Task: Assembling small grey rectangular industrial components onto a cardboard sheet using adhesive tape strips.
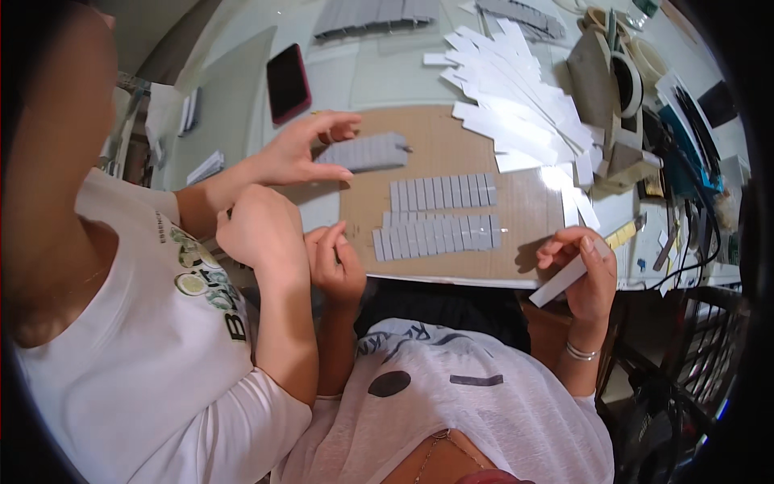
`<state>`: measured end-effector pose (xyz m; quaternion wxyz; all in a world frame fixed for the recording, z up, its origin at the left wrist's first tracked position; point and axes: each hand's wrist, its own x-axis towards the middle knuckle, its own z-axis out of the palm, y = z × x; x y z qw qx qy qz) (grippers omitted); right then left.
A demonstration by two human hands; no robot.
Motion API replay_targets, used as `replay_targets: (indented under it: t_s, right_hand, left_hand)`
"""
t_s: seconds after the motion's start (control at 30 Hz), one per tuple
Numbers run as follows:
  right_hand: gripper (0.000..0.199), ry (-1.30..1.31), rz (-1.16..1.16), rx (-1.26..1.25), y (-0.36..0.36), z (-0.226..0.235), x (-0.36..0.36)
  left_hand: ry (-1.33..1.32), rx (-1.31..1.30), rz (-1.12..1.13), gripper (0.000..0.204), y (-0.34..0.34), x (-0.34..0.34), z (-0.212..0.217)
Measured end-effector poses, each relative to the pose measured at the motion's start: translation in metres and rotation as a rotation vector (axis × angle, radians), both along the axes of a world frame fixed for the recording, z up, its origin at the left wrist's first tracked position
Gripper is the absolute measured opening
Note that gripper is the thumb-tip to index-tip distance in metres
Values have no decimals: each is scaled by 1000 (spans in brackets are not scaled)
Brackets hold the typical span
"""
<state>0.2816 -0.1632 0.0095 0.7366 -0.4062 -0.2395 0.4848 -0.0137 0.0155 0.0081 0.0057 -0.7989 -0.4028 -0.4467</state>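
Grey flat rectangular tiles lie in rows on brown cardboard at twelve o'clock; right hand fingers pinch a white strip; left hand curls empty.

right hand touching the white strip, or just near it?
Touching. The head view shows the right hand with its fingers curled over the upper end of the white strip, which juts down-left beyond the cardboard sheet, clear of its edge.

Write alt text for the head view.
The person's right hand holds a white strip beside rows of grey tiles on a cardboard sheet; the left hand is curled. A co-worker's hand touches another tile row.
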Motion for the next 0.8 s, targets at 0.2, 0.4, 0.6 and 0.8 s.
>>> replay_targets:
  t_s: [0.2, 0.4, 0.6, 0.8]
  right_hand:
    - [35, 3, -17, 15, -2, -12, 1]
    - [37, -41, -23, 1, -4, -10, 0]
    - [38, -20, -33, -12, 3, -5, 0]
    - [37, -35, -33, 0, -2, -4, -2]
  left_hand:
    - [62, 88, -10, 20, 5, 0, -7]
    - [0, 71, -12, 20, -3, 3, -4]
    - [-14, 50, -4, 20, 1, 4, -3]
    - [-26, 42, -17, 21, -2, 6, -7]
